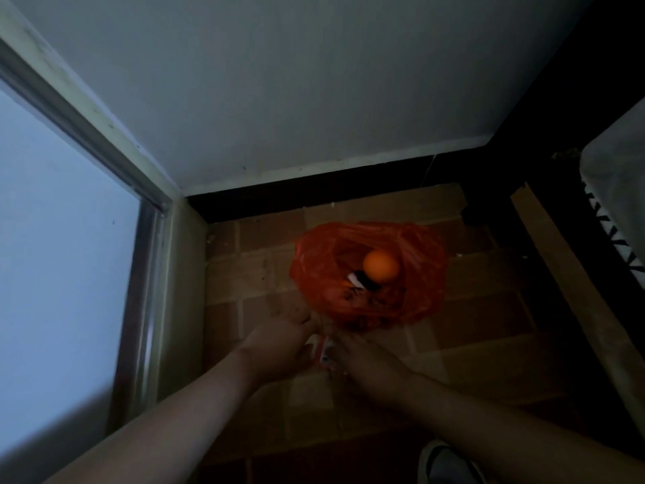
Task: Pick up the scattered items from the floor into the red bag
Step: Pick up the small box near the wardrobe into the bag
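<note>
The red plastic bag (419, 260) lies open on the brown tiled floor. Inside it sit an orange ball (380, 266), a black-and-white item (361, 282) and dark debris. Just in front of the bag, both my hands meet over a small red-and-white wrapper (323, 351). My left hand (282, 344) curls around its left side and my right hand (356, 354) grips its right side. The dim light and motion blur hide the fingers' exact hold.
A window with a metal frame (146, 274) runs along the left. A white wall (279, 99) with a black skirting stands behind the bag. Dark furniture and a white basket (614, 190) are at the right. My shoe (450, 464) is at the bottom.
</note>
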Action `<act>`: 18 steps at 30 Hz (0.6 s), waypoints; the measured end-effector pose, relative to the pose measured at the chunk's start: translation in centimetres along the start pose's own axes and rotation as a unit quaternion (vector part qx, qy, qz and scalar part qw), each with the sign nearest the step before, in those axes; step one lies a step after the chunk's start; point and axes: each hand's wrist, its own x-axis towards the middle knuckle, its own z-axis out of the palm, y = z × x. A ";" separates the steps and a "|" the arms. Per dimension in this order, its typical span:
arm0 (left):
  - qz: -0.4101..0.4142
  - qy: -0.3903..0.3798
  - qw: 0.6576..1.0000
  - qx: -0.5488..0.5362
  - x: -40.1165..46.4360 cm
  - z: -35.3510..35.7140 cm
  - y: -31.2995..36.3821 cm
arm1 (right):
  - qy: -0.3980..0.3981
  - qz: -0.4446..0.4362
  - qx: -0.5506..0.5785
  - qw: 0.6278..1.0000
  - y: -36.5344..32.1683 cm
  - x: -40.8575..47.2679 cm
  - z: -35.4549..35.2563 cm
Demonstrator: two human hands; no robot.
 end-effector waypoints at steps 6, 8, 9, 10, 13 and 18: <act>-0.083 -0.101 0.991 0.037 -0.9 1.9 -0.5 | -0.004 0.074 -0.040 0.996 -1.7 0.6 1.0; -0.087 -0.102 0.990 0.030 -0.9 2.2 -0.4 | -0.002 0.090 -0.026 0.996 -1.6 0.8 1.3; -0.084 -0.101 0.991 0.030 -0.8 2.3 -0.4 | 0.002 0.099 -0.014 0.995 -1.4 0.8 1.5; -0.082 -0.101 0.991 0.030 -0.8 2.4 -0.3 | 0.015 0.102 -0.003 0.995 -1.1 0.6 1.5; -0.077 -0.097 0.992 0.017 -0.6 2.7 -0.2 | 0.075 0.081 0.094 0.989 -0.2 -0.5 1.2; -0.053 -0.057 0.997 -0.010 0.5 2.6 -0.3 | 0.122 0.090 0.182 0.972 0.8 -1.3 1.1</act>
